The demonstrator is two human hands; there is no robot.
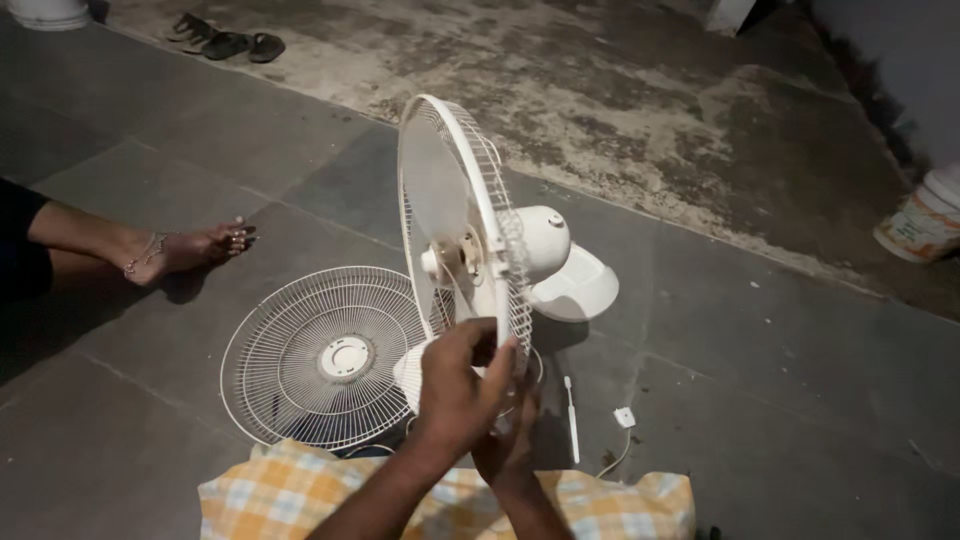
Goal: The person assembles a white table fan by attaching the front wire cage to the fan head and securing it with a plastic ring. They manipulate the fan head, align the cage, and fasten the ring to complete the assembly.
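Observation:
A white fan lies on the grey stone floor with its rear wire guard (497, 215) standing upright on edge. Its motor housing (546, 238) and round base (580, 290) sit behind the guard. A pale blade (432, 185) and its hub (452, 262) show inside the rim. My left hand (455, 385) is closed over the bottom of the guard's rim. My right hand (508, 445) sits just under it, fingers curled against the same lower edge. The loose front guard (322, 360) lies flat on the floor to the left.
A white cord with a plug (625, 417) and a thin white stick (572, 420) lie to the right of my hands. A checked cloth (290, 490) covers my lap. Another person's foot (190, 250) rests at left. Sandals (228, 44) lie far back; a bucket (925, 222) stands at right.

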